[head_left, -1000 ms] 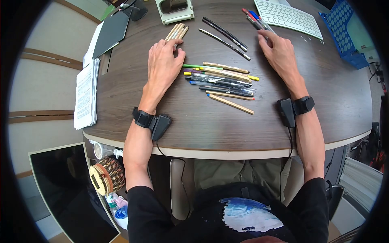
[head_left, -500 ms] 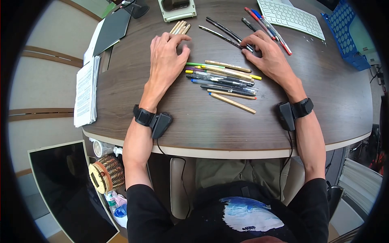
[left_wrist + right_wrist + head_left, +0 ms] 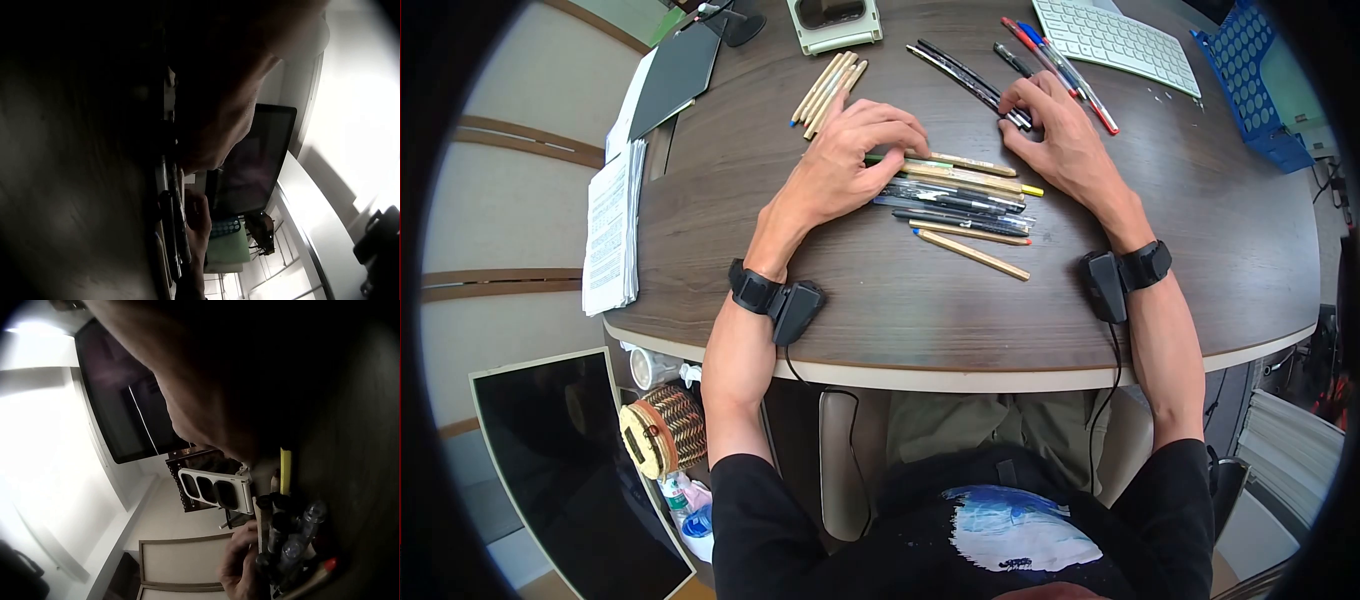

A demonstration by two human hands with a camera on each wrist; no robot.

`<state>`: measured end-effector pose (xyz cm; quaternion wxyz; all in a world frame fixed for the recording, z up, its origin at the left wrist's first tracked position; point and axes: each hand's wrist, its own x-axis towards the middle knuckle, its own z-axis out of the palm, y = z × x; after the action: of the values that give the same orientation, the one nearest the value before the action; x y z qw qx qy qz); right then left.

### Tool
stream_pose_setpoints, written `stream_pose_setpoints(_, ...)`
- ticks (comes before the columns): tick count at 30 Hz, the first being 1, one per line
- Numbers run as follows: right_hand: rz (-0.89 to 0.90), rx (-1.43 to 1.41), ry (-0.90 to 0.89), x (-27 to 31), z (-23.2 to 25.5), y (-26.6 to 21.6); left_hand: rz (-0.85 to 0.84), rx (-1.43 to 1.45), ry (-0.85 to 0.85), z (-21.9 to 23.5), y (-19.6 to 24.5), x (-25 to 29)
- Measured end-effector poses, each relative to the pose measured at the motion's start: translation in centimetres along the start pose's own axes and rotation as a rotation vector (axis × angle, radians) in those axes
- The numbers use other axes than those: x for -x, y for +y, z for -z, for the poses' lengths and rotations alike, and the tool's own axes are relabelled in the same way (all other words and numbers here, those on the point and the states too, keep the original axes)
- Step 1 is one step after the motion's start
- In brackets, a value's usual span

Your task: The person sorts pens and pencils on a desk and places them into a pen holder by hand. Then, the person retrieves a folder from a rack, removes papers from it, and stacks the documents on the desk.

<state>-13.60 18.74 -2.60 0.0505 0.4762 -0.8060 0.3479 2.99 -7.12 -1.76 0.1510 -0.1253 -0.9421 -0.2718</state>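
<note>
Across the middle of the desk lies a pile of pens and pencils (image 3: pixel 960 195), wooden, black and clear ones side by side. My left hand (image 3: pixel 845 155) reaches over the pile's left ends, its bent fingertips right at a wooden pencil (image 3: pixel 975 163) on the far side; thumb and forefinger stand apart. Farther out, my right hand (image 3: pixel 1060 135) pinches the near ends of several black pencils (image 3: pixel 960 76) between thumb and fingers. Left of them is a group of wooden pencils (image 3: pixel 828 92), just beyond the left hand. Both wrist views are dark, showing each hand's underside.
Red, blue and black pens (image 3: pixel 1065 70) lie beyond the right hand, near a white keyboard (image 3: pixel 1115 45). A blue perforated holder (image 3: pixel 1250 85) stands at the right. At the back is a pale stand (image 3: pixel 835 25); papers (image 3: pixel 613 235) are stacked on the left edge.
My left hand has left the wooden pencil group and moved right and nearer, onto the pile. The right hand came over from the coloured pens; a separate black pencil now lies against the others.
</note>
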Motion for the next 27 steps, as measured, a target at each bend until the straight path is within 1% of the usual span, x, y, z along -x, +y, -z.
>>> stream_pose_setpoints(2, 0.010, -0.007, -0.040, 0.1, 0.0, 0.1, -0.004, 0.004, -0.011, -0.1, 0.0, 0.2)
stream_pose_setpoints(4, -0.019, -0.006, -0.027, 0.1, -0.1, 0.3, -0.013, 0.005, -0.018, -0.1, -0.2, 0.1)
stream_pose_setpoints(5, -0.049, -0.006, -0.013, 0.0, -0.2, 0.4, 0.017, -0.042, 0.003, -0.2, -0.3, 0.1)
stream_pose_setpoints(7, -0.040, 0.002, -0.002, 0.0, -0.3, 0.7, 0.049, -0.090, 0.022, -0.2, -0.5, 0.2)
stream_pose_setpoints(9, -0.035, 0.010, 0.009, 0.2, -0.5, 0.9, 0.098, -0.176, 0.084, 0.1, -0.6, 0.3)
stream_pose_setpoints(10, -0.026, -0.003, 0.017, 0.2, -0.5, 0.9, 0.096, -0.176, 0.085, 0.1, -0.7, 0.3)
stream_pose_setpoints(12, -0.013, -0.014, 0.026, 0.0, -0.3, 0.9, 0.222, -0.266, 0.168, 0.0, -0.8, 0.5)
stream_pose_setpoints(13, -0.019, -0.036, 0.033, 0.0, -0.4, 0.8, 0.224, -0.266, 0.169, 0.1, -0.9, 0.5)
stream_pose_setpoints(15, -0.026, -0.059, 0.037, 0.1, -0.3, 0.5, 0.289, -0.372, 0.200, 0.1, -1.2, 0.7)
stream_pose_setpoints(19, 0.029, -0.085, -0.020, -0.2, 0.4, -0.1, 0.316, -0.456, 0.252, 0.2, -2.0, 0.9)
stream_pose_setpoints(21, 0.052, -0.113, -0.040, -0.1, 0.2, -0.1, 0.247, -0.570, 0.382, -0.1, -2.4, 1.0)
stream_pose_setpoints(22, 0.065, -0.095, -0.038, -0.1, 0.1, 0.1, 0.249, -0.570, 0.380, -0.1, -2.5, 1.1)
stream_pose_setpoints(24, 0.079, -0.074, -0.035, -0.1, 0.2, 0.3, 0.171, -0.498, 0.439, 0.4, -2.1, 0.5)
stream_pose_setpoints(25, 0.041, -0.066, -0.016, -0.1, 0.2, 0.2, 0.170, -0.499, 0.441, 0.6, -1.9, 0.3)
stream_pose_setpoints(26, 0.001, -0.059, 0.002, 0.0, 0.2, 0.2, 0.201, -0.354, 0.362, 0.8, -1.4, 0.2)
stream_pose_setpoints(27, 0.001, -0.057, 0.002, 0.0, 0.1, 0.3, 0.229, -0.209, 0.281, 0.8, -1.1, 0.2)
